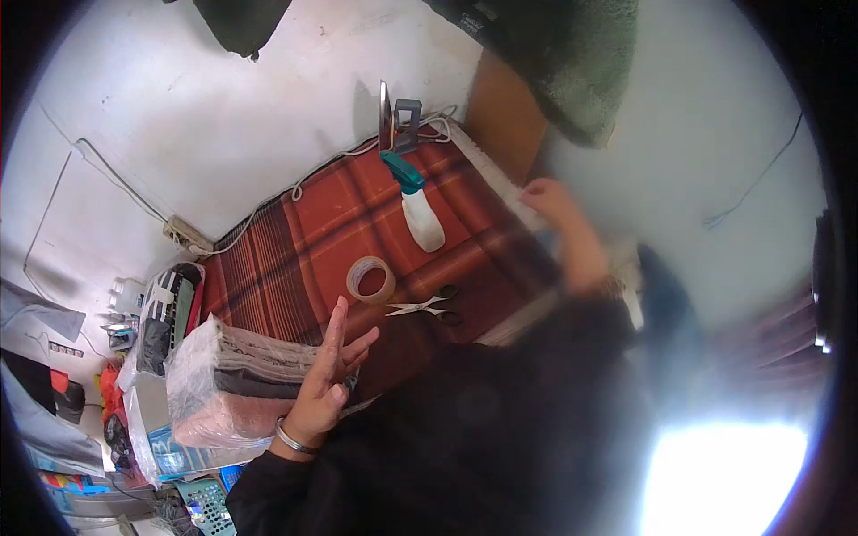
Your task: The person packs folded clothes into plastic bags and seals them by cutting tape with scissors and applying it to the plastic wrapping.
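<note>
My left hand (325, 386) is raised with its fingers spread and a silver bangle on the wrist. It is in front of the right end of a clear plastic-wrapped bundle (241, 384) of folded cloth in pink, dark and patterned layers; whether they touch is unclear. My right hand (556, 211) is smeared by motion near the right edge of the plaid-covered surface, so its fingers cannot be read. Between the hands lie a roll of packing tape (383, 291) and scissors (425, 307) with black handles and parted blades. Beyond them is a white spray bottle (422, 219) with a green head.
An iron (407, 125) stands on end at the far corner of the red plaid cloth (313, 228). A white cord runs along the wall to a power strip (186, 235). Left of the bundle sit packed items and a teal basket (206, 507). Green cloth (572, 80) hangs above.
</note>
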Demonstrator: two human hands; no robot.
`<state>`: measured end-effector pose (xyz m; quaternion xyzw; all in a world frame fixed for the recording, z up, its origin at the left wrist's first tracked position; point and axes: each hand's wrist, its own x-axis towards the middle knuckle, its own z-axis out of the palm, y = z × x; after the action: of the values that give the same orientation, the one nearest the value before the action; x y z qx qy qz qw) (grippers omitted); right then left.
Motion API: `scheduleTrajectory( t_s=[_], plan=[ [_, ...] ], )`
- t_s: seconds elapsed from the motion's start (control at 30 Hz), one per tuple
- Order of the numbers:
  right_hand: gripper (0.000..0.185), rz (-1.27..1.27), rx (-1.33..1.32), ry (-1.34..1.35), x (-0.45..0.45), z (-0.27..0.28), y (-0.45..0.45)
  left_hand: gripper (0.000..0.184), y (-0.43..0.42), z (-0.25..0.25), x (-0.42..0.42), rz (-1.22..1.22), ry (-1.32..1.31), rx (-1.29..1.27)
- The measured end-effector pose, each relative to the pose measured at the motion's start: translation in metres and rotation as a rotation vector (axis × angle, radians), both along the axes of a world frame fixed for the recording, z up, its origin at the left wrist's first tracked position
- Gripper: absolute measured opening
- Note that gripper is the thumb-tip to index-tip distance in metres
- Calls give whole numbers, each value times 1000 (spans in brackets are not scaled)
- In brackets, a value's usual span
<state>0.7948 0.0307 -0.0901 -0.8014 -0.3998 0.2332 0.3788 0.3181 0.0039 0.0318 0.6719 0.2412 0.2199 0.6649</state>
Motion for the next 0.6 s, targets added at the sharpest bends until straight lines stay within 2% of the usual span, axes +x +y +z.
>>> scheduleTrajectory(
  t_s=[0.03, 0.1, 0.17, 0.3, 0.43, 0.5, 0.53, 0.6],
  plan=[
    [30, 1, 2, -3, 27, -28, 7, 119, 0, 0, 1, 1, -3, 2],
    [32, -8, -202, -226, 67, -79, 18, 117, 0, 0, 3, 22, -19, 4],
    [33, -71, -255, -287, 83, -106, 19, 116, 1, 1, 5, 28, -26, 11],
    [35, -161, -369, -335, 80, -106, 10, 115, 1, 0, 5, 59, -47, 1],
    [38, -170, -337, -354, 71, -110, 0, 108, 2, -6, 1, 16, -104, 0],
    [51, -219, -468, -352, 65, -98, -2, 98, 3, -9, 0, -53, -176, 30],
    [51, -206, -469, -363, 60, -90, -5, 98, 1, -8, -1, -39, -183, 27],
    [61, -417, -429, -519, 45, -79, -6, 92, -2, -3, -5, -110, -197, -6]
  ],
)
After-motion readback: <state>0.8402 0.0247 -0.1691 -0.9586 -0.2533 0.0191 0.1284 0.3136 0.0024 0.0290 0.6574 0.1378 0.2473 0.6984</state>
